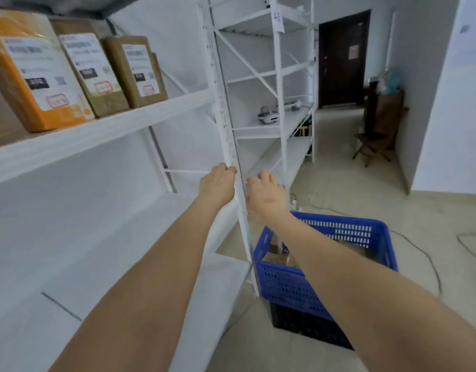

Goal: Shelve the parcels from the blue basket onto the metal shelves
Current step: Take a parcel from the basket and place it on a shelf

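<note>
Both my arms reach forward on either side of a white shelf upright [232, 146]. My left hand [217, 182] is seen from the back, fingers loosely bent near the post and holding nothing. My right hand [264, 196] hovers just right of the post above the blue basket [290, 285], also holding nothing. Brown parcels [278, 257] lie inside the basket, partly hidden by my right forearm. On the upper metal shelf [102, 132] stand an orange parcel [35, 73] and two brown parcels [90, 73] [136, 69], labels facing out.
The blue basket sits on a black crate [309, 326] on the tiled floor. A second white shelf unit [281, 76] behind holds a white device [267, 116]. Cables [430, 261] run across the floor. A wooden chair [372, 147] and a dark door [344, 57] are beyond.
</note>
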A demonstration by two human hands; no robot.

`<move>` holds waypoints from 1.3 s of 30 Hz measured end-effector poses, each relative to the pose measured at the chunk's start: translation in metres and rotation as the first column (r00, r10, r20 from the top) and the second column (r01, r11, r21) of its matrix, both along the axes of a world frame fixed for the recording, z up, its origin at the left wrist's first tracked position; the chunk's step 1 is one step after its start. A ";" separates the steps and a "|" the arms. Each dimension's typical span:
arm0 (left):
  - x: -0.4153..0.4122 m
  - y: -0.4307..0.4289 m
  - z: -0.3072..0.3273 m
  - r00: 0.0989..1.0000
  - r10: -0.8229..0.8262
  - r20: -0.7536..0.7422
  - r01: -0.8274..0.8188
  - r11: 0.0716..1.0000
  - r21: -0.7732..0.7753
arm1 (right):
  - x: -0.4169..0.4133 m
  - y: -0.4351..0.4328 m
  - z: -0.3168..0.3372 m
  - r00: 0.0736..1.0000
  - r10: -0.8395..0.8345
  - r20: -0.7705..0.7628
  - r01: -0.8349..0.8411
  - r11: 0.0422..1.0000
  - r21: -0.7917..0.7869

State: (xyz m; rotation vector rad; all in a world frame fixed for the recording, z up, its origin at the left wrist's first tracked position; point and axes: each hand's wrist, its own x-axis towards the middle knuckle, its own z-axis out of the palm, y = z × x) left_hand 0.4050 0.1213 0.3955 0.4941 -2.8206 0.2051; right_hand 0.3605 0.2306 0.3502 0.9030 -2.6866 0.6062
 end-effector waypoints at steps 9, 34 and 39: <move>-0.179 0.110 -0.135 0.971 -0.177 0.164 0.148 0.974 0.173 | -0.158 0.118 -0.116 0.974 -0.137 0.180 0.102 0.976 0.192; -0.411 0.027 -0.409 0.733 -0.005 0.680 -0.398 0.808 0.435 | -0.437 0.035 -0.356 0.804 -0.069 0.591 -0.219 0.889 0.402; -0.388 -0.012 -0.464 0.662 0.124 0.740 -0.564 0.732 0.382 | -0.434 -0.009 -0.422 0.609 -0.003 0.793 -0.478 0.796 0.370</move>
